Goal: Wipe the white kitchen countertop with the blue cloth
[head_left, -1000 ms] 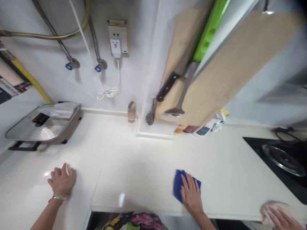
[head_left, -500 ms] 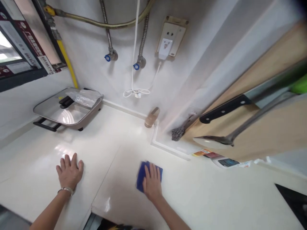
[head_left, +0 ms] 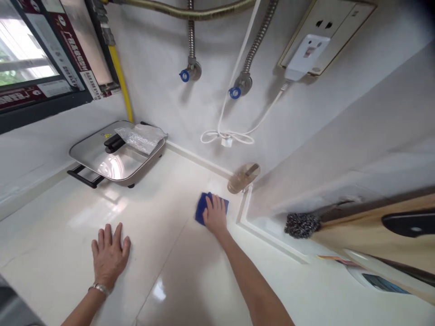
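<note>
My right hand (head_left: pixel 215 216) lies flat on a blue cloth (head_left: pixel 202 209), pressing it onto the white countertop (head_left: pixel 176 280) near the back wall. Its fingers are stretched out over the cloth. A small brownish jar (head_left: pixel 242 178) stands just beyond it by the wall corner. My left hand (head_left: pixel 109 255) rests palm down on the counter at the lower left, fingers spread, a bracelet on its wrist. It holds nothing.
A lidded electric pan (head_left: pixel 115 154) with a plastic bag on top sits at the back left. A steel scourer (head_left: pixel 302 224) hangs at the right beside a wooden board (head_left: pixel 380 240) and a black-handled knife (head_left: pixel 408 224). Valves and a coiled white cable (head_left: pixel 227 136) are on the wall.
My right hand has slid the blue cloth farther from me, toward the back wall and the jar. My left hand stays flat on the counter. The view has swung left.
</note>
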Demonstrator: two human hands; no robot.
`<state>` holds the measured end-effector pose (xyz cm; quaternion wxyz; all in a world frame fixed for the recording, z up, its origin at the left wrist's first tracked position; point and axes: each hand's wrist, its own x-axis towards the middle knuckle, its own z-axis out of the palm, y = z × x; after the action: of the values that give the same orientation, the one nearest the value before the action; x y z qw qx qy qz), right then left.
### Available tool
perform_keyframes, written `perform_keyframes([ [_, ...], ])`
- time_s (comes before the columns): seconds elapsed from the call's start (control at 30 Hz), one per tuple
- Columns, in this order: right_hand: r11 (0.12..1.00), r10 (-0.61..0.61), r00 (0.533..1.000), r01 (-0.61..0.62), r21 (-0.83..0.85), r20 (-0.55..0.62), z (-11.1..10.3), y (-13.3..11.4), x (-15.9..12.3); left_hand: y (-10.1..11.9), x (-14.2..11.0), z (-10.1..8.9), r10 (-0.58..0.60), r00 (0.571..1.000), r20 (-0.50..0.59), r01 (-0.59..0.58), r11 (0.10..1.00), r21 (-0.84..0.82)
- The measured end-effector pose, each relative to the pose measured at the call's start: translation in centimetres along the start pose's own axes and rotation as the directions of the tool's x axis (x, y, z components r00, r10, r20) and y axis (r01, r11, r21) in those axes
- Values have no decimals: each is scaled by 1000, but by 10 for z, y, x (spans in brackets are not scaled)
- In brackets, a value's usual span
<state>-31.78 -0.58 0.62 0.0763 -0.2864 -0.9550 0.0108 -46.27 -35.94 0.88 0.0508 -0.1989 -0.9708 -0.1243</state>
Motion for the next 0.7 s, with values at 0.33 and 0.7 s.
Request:
perform_keyframes([
  [0.33, 997, 30, 983, -17, 74, -182, 31, 21, 121, -6, 1, 3, 8, 999, 31, -9, 1000, 19],
  [0.7, 998, 54, 987, -56, -14, -153, 36, 7, 91, -15, 0, 11, 44, 999, -21, -43, 999, 22],
])
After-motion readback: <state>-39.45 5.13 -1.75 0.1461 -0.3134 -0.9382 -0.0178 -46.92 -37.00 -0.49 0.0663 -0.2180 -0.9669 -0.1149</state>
